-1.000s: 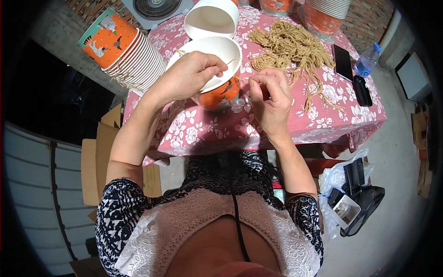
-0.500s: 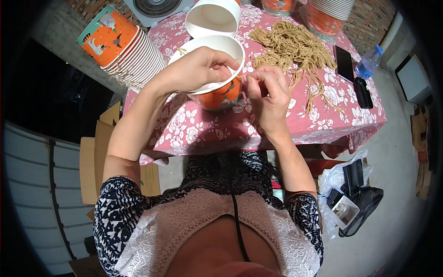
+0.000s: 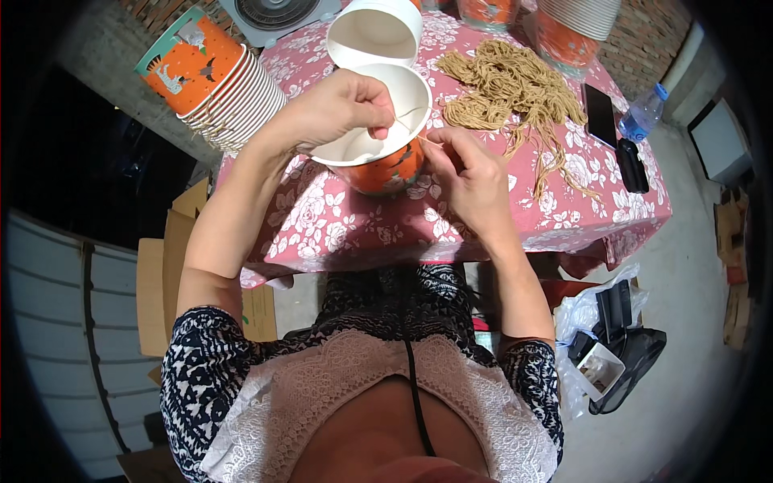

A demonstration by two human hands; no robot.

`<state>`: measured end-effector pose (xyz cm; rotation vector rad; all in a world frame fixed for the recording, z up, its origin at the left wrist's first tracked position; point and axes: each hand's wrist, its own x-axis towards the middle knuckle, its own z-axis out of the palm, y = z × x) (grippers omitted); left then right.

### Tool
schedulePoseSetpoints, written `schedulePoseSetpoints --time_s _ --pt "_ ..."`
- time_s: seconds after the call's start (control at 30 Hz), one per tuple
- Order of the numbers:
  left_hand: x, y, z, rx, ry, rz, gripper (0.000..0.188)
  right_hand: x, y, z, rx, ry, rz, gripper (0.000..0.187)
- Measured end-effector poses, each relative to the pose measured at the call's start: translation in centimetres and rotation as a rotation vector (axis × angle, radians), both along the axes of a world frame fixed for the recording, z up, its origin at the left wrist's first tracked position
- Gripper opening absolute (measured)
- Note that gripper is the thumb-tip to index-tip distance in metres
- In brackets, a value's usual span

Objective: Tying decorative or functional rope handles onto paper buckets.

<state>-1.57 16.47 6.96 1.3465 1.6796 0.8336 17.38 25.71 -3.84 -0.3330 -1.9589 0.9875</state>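
An orange paper bucket [image 3: 382, 175] with a white inside and a dark printed pattern stands near the front of the table, its mouth tilted toward me. Over its opening, my left hand [image 3: 342, 110] pinches a thin tan cord [image 3: 410, 111] inside the rim. Outside the right side of the rim, my right hand [image 3: 471, 175] has thumb and forefinger closed on a cord end beside the wall. Whether both hands hold the same cord cannot be made out. Behind the bucket, another white-lined bucket [image 3: 372, 36] lies with its mouth toward me.
A leaning stack of orange buckets [image 3: 197, 68] with cords stands at left. A tangled tan cord pile [image 3: 515, 84], phone [image 3: 599, 113], black case [image 3: 632, 167] and water bottle [image 3: 644, 113] lie right on the flowered tablecloth [image 3: 322, 221]. More stacked buckets [image 3: 573, 32] stand behind.
My left hand has drawn back left from the rim, baring the cord inside the bucket. My right hand has shifted slightly down, still pinching outside the rim.
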Motion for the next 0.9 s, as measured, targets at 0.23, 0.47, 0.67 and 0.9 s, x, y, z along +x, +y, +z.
schedulePoseSetpoints --time_s 0.23,0.47,0.67,0.9 --pt "-0.2 -1.0 0.4 0.186 -0.214 0.134 0.011 1.6 1.3 2.4 0.39 -0.123 -0.098 0.01" --pt "1.5 -0.3 -0.4 0.243 -0.549 0.164 0.015 1.6 1.2 4.7 0.527 -0.069 -0.081 0.018" --pt "1.6 0.4 -1.0 0.191 -0.458 0.122 0.02 1.0 2.3 5.7 0.599 -0.044 -0.013 0.027" --pt "1.4 0.5 -1.2 0.192 -0.49 0.129 0.016 0.4 3.3 3.6 0.094 -0.151 -0.198 0.017"
